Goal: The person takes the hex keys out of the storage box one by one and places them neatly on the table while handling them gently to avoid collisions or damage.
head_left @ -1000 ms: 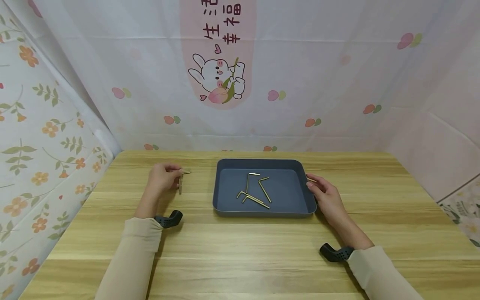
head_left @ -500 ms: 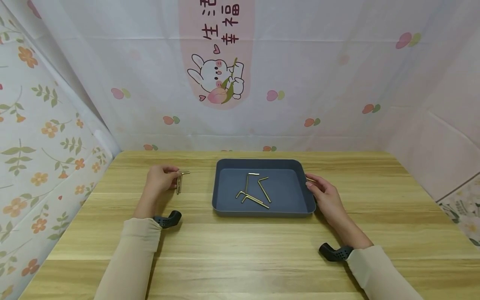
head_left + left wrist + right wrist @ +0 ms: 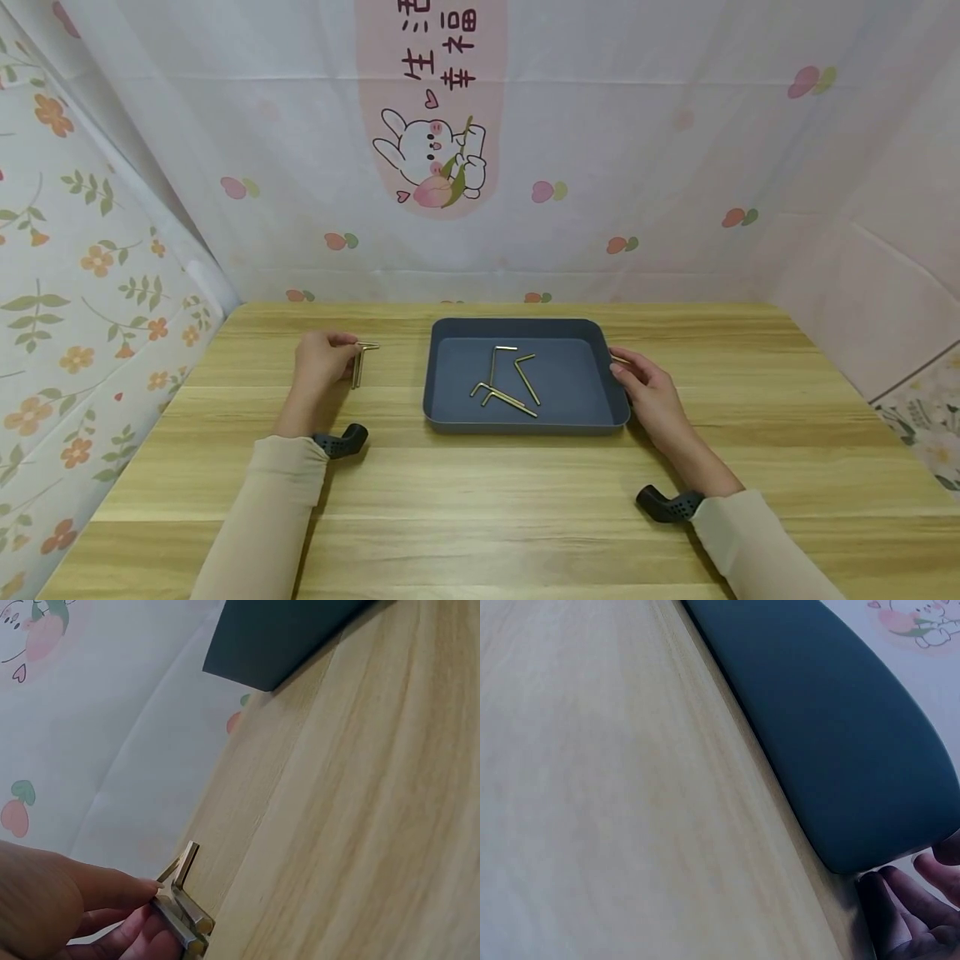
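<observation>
4 hex keys (image 3: 528,385) in tray (image 3: 585,383); 2 more keys (image 3: 193,911) pinched in left hand (image 3: 322,367), outside it. Looks partway, 2 outstanding. Right hand (image 3: 656,393) at tray's right end, can't tell if gripping.

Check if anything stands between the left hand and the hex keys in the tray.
Yes, the raised left wall of the tray stands between the left hand and the hex keys inside. Nothing else visible is in the way.

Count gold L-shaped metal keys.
6: four keys in the blue-grey rectangular tray, two keys in the left hand; partly hidden gold piece at right hand may be another.
</observation>
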A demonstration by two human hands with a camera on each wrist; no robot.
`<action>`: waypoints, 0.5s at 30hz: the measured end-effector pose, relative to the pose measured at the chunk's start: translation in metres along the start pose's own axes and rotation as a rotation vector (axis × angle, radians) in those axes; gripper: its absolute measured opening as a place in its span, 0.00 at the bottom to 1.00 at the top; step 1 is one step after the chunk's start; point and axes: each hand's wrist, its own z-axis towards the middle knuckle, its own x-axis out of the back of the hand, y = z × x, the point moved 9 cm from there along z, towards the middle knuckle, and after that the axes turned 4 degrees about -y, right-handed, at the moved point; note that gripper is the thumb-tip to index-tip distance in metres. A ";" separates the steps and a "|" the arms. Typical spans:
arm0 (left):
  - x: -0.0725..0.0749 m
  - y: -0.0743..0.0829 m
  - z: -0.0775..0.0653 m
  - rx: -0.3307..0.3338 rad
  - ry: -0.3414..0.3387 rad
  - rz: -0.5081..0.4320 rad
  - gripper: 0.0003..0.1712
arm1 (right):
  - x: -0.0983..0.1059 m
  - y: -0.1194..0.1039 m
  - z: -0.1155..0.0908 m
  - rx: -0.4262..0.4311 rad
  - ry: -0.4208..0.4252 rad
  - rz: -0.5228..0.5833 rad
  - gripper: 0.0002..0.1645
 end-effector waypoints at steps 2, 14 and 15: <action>0.000 0.001 -0.001 -0.010 0.010 0.017 0.15 | 0.000 0.000 0.000 0.002 0.000 -0.003 0.30; 0.004 0.006 -0.005 -0.041 0.099 0.206 0.14 | 0.001 0.000 0.000 0.002 0.002 -0.003 0.30; 0.004 0.006 -0.005 -0.036 0.107 0.216 0.14 | 0.001 0.000 0.000 0.001 0.001 -0.001 0.30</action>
